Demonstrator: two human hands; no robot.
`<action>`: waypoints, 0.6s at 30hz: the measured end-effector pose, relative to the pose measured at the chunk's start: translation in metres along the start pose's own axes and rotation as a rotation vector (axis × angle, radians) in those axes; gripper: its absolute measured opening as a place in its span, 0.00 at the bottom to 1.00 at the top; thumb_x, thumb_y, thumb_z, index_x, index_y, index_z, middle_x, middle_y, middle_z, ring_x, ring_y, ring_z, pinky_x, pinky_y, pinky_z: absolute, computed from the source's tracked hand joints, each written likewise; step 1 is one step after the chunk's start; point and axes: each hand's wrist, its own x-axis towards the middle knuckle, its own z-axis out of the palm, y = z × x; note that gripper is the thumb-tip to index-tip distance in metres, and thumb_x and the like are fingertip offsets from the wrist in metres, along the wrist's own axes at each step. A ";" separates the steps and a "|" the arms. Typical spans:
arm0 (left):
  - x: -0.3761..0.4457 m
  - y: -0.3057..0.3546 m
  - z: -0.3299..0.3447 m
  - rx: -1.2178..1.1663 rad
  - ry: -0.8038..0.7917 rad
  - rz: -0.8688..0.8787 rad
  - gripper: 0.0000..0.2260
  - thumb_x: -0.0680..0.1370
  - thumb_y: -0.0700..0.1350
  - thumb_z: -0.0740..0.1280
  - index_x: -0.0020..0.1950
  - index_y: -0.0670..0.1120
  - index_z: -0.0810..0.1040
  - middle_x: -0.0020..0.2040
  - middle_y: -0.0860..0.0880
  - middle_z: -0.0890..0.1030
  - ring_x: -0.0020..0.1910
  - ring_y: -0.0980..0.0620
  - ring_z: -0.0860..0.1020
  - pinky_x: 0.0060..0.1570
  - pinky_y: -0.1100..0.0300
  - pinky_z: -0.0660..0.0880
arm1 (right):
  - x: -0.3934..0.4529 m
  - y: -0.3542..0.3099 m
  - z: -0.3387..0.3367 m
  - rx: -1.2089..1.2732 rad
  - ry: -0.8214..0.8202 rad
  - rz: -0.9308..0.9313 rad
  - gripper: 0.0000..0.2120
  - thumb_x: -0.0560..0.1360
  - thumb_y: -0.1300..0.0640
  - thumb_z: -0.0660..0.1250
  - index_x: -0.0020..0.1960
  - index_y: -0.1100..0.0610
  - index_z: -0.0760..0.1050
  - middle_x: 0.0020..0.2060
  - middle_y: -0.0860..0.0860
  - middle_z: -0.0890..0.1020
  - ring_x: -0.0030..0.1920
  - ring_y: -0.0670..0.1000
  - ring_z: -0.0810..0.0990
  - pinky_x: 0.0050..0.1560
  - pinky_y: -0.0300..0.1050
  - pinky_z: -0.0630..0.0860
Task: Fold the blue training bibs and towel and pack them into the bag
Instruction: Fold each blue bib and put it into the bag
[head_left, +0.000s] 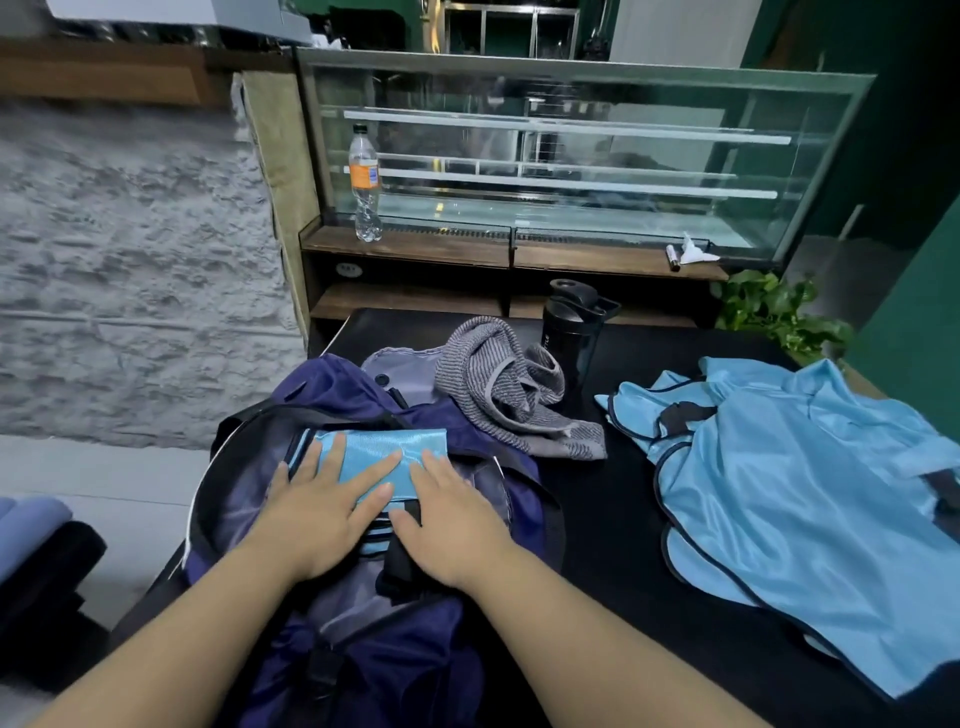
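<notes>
Left hand: fingers flat, pressing folded bib
Right hand: fingers straight, also pressing it
Folded bib: inside open bag
Towel: crumpled beside bag
Unfolded bibs: on tabletop, right

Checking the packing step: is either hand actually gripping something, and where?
Nothing is gripped. The left hand and right hand lie flat, pressing the top of the folded light-blue bib in the navy bag.

Single head-worn wide-angle view, looking forward and down over both forearms onto the black table at close range; glass display case beyond; no second view to compare
</notes>
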 end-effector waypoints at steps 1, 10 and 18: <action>0.001 -0.001 0.000 -0.018 -0.020 0.002 0.18 0.78 0.65 0.37 0.67 0.74 0.37 0.79 0.46 0.41 0.77 0.45 0.40 0.74 0.42 0.44 | 0.001 0.002 -0.002 0.021 -0.031 0.006 0.30 0.81 0.46 0.54 0.78 0.58 0.51 0.78 0.53 0.49 0.78 0.50 0.46 0.76 0.50 0.48; -0.015 0.035 -0.009 -0.102 0.093 -0.068 0.22 0.80 0.63 0.40 0.75 0.68 0.49 0.79 0.48 0.43 0.77 0.48 0.38 0.72 0.40 0.35 | -0.025 0.017 -0.016 0.040 0.078 -0.044 0.27 0.81 0.48 0.57 0.77 0.56 0.55 0.77 0.51 0.57 0.77 0.50 0.51 0.75 0.51 0.52; -0.057 0.148 0.010 -0.520 0.520 0.247 0.32 0.75 0.62 0.46 0.76 0.51 0.60 0.75 0.54 0.62 0.75 0.56 0.57 0.72 0.58 0.44 | -0.105 0.077 -0.023 0.056 0.434 -0.107 0.25 0.80 0.55 0.55 0.76 0.56 0.58 0.76 0.49 0.59 0.77 0.46 0.51 0.76 0.45 0.51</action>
